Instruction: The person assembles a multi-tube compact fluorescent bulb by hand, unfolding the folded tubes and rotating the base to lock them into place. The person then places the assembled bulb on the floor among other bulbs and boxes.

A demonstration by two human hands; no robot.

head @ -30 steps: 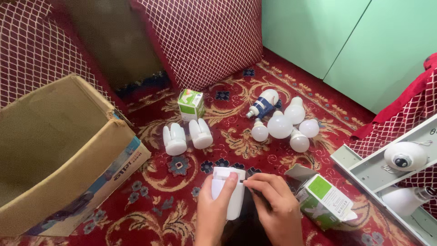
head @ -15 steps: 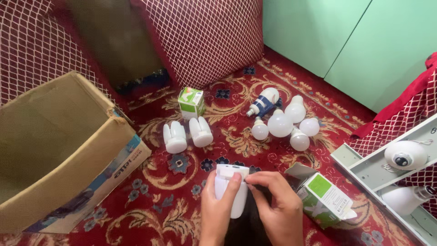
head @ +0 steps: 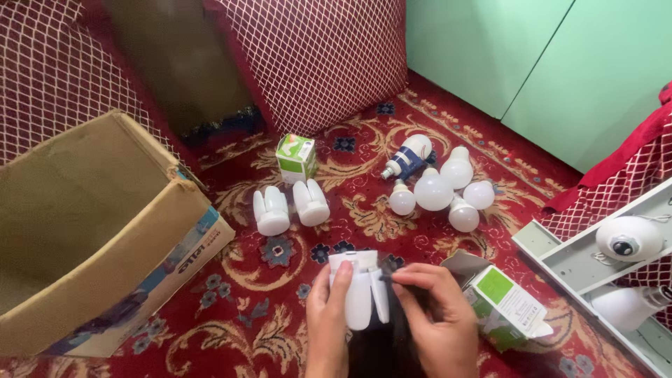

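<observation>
On the red patterned carpet, an open cardboard box sits at the left, well apart from the hands. A white and green carton lies open just beside the right hand. Low in the middle, the left hand wraps around a white folding-blade lamp, held above the carpet, while the right hand's fingertips pinch its side. Beyond lie 2 similar folded lamps and a cluster of round white bulbs.
</observation>
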